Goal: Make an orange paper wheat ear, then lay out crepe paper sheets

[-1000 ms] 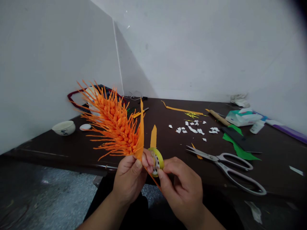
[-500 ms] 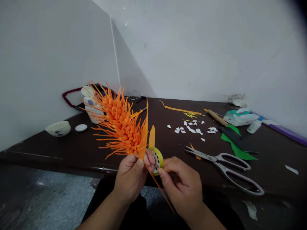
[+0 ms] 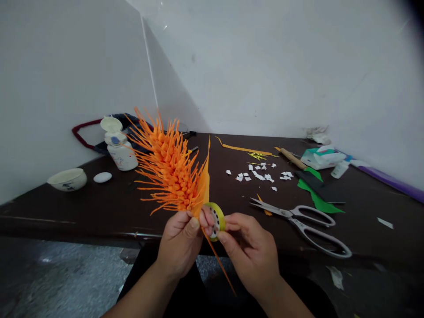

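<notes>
Orange and bristly: clamping a wheat-like ear (image 3: 177, 170) by its base in fingers of the left hand (image 3: 182, 240), near the edge of the worktop (image 3: 232, 198). Pinching a yellow-rimmed roll (image 3: 221, 217) in fingers of the right hand (image 3: 250, 249), close by.

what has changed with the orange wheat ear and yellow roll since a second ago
The orange wheat ear has swung right and more upright, uncovering more of the white bottle; the view also turned slightly right. Nothing was grasped or released: the left hand still holds the ear, the right hand the yellow roll.
</notes>
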`<action>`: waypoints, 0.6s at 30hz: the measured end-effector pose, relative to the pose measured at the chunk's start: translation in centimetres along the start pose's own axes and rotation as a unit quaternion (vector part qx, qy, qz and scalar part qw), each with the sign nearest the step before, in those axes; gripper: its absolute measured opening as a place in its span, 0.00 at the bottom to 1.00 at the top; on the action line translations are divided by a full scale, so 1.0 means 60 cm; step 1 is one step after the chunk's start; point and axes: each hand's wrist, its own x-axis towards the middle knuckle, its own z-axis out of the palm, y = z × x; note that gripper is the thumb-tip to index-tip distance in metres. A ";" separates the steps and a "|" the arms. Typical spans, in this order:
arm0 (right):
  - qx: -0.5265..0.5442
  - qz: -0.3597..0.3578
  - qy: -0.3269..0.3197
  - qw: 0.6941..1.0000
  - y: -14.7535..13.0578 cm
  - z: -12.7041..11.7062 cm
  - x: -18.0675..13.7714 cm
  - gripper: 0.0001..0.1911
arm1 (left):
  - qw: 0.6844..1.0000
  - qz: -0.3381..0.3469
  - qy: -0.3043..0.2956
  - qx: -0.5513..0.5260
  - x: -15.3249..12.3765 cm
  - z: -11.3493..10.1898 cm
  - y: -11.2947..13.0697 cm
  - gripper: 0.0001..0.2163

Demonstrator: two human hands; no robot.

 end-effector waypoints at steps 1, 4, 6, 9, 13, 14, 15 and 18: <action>-0.007 -0.002 0.005 1.000 0.000 -0.002 -0.002 0.09 | 1.000 -0.001 -0.001 0.000 0.000 0.001 -0.001 0.09; -0.027 -0.011 0.012 1.000 -0.004 -0.007 -0.004 0.04 | 1.000 -0.004 -0.004 0.004 -0.002 0.003 -0.004 0.10; -0.020 -0.011 0.006 1.000 -0.008 -0.009 -0.004 0.05 | 1.000 -0.007 -0.008 0.006 -0.003 0.004 -0.006 0.10; -0.008 -0.004 -0.004 1.000 -0.010 -0.011 -0.005 0.04 | 1.000 -0.006 -0.014 0.003 -0.005 0.007 -0.006 0.10; -0.008 0.008 0.015 1.000 -0.006 -0.010 -0.010 0.11 | 1.000 -0.002 -0.007 0.000 -0.006 0.013 -0.001 0.09; -0.013 0.006 0.026 1.000 -0.006 -0.009 -0.011 0.10 | 1.000 -0.001 -0.005 0.002 -0.006 0.013 0.000 0.09; -0.017 0.003 0.034 0.999 -0.005 -0.008 -0.012 0.08 | 1.000 0.001 -0.002 0.004 -0.006 0.014 0.001 0.09; -0.004 0.003 0.035 0.999 -0.005 -0.004 -0.012 0.04 | 1.000 0.009 -0.003 0.010 -0.006 0.012 0.002 0.09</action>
